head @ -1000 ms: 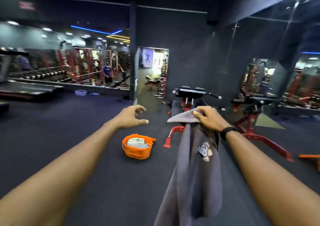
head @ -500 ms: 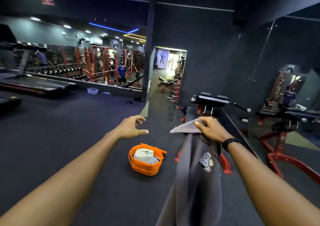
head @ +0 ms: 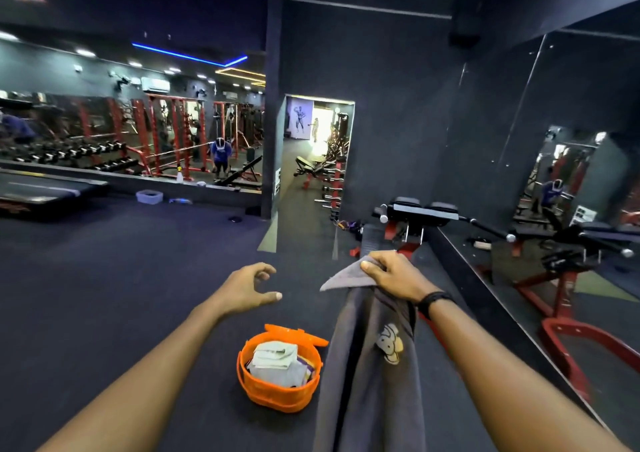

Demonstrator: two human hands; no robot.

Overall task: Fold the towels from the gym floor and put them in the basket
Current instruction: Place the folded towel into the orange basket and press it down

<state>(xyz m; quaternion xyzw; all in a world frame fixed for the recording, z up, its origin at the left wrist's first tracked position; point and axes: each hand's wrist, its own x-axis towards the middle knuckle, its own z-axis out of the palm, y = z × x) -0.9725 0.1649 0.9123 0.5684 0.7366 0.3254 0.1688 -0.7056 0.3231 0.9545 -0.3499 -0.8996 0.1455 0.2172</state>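
Observation:
A long grey towel (head: pixel 367 375) with a small cartoon print hangs straight down from my right hand (head: pixel 394 275), which grips its top corner. My left hand (head: pixel 247 289) is held out in the air to the left of the towel, fingers loosely curved, holding nothing. Below and between my arms an orange basket (head: pixel 277 394) stands on the dark gym floor. It holds folded pale towels (head: pixel 277 358). The hanging towel covers the basket's right edge.
A red-framed bench machine (head: pixel 415 216) stands ahead by a mirrored wall on the right. Another red machine frame (head: pixel 571 334) shows at the right. A treadmill (head: pixel 41 192) and a small white tub (head: pixel 149 196) lie far left. A doorway (head: pixel 318 146) opens ahead.
The basket has come closer and now sits lower in view, right under my arms. The view has turned left. Both hands keep the same pose, the towel still hanging from my right.

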